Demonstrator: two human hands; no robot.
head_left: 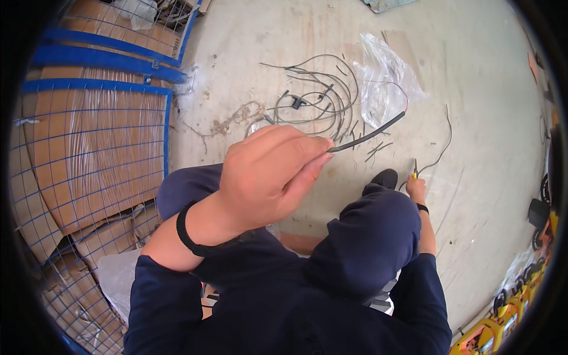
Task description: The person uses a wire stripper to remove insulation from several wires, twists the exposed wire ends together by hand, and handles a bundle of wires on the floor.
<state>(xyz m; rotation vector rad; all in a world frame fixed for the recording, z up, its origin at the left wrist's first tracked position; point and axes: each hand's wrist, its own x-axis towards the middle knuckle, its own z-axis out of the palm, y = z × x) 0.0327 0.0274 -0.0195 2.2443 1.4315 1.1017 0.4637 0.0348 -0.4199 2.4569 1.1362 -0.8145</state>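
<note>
High in front of me, my left hand [263, 171] pinches a length of black cable [371, 136] between thumb and fingertips. The cable slants up to the right, and a thin wire with a bit of red comes out of its far end. Beyond my right knee, my right hand [416, 188] is closed around a yellow-handled tool [415, 170] with a narrow dark tip; its exact kind is too small to tell. A thin dark cable [445, 145] lies on the floor beside that tool, its near end passing by my right hand.
Loose coils of dark cable [322, 109] and short cut pieces [378, 151] lie on the concrete floor ahead, beside a clear plastic sheet [381, 77]. A blue mesh cage [94, 87] with cardboard stands at left. Yellow equipment [482, 337] lines the lower right.
</note>
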